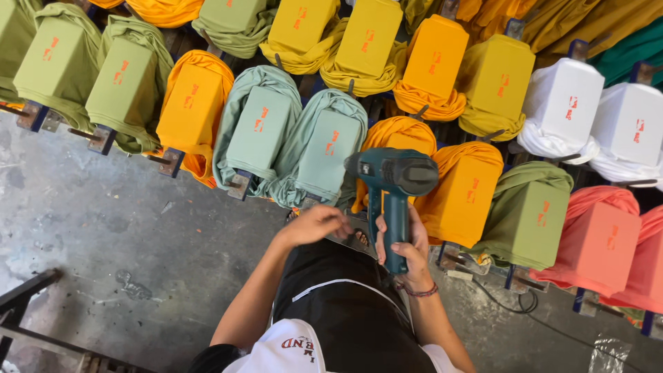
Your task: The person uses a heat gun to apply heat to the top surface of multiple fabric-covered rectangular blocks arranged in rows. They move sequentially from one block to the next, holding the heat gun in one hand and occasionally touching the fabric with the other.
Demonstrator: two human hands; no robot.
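Grey concrete floor (103, 228) is seen lying open at the left, below rows of cloth-covered print boards: four olive-green, two pale mint boards (259, 131), about seven yellow and orange, two white, two coral. Left hand (318, 224) is curled, fingers bunched; what it pinches cannot be told. Teal plastic heat gun (394, 186) is gripped upright by right hand (407, 252), just before the orange board (463, 197).

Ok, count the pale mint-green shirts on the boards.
2. Both are in the near row, side by side: the left mint shirt, then the right mint shirt beside the heat gun that the right hand grips. More may lie outside the frame.
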